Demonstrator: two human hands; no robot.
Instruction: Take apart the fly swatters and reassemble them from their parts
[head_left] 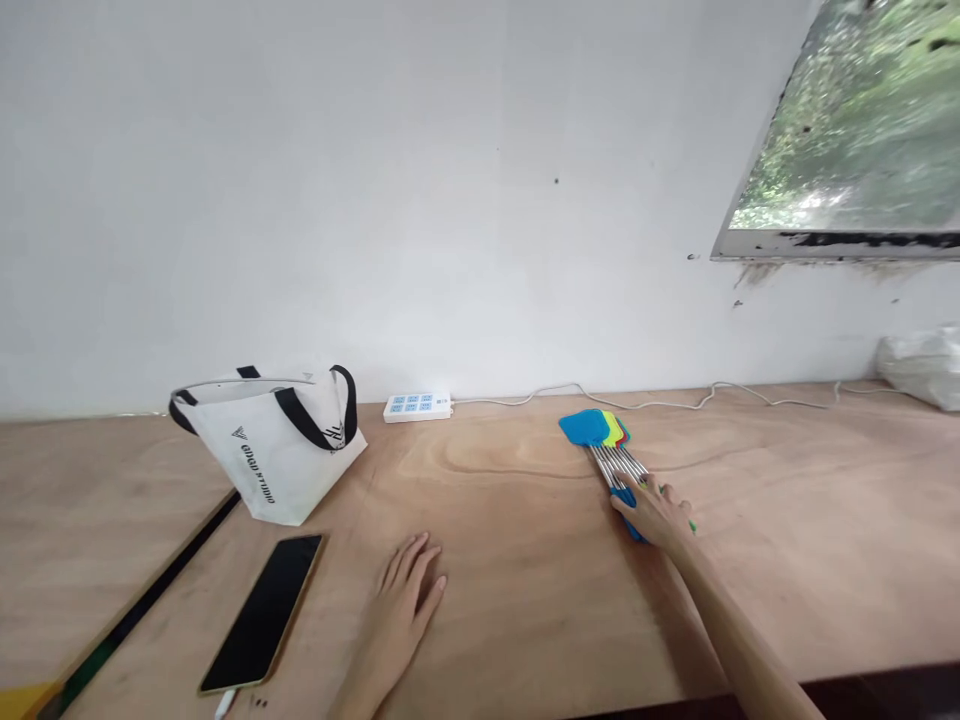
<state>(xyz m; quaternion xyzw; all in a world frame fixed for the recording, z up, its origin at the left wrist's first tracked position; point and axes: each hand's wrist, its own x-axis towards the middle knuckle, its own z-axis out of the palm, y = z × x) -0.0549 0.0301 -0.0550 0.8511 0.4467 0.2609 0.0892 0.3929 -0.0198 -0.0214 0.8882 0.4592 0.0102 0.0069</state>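
Note:
My right hand (656, 512) reaches out over the wooden table (525, 600) and rests on the handles of a bunch of fly swatters (604, 440), fingers curled over them. The swatters have blue, yellow-green and red heads and thin metal shafts, fanned slightly and pointing toward the wall. My left hand (409, 590) lies flat on the table, palm down, fingers stretched out, holding nothing. It is a little right of a black phone (262, 612).
A white tote bag (274, 440) with black handles stands at the back left. A white power strip (418, 406) lies against the wall, its cable running right. A white plastic bag (922, 365) sits at far right. A dark strip (150, 600) crosses the table's left.

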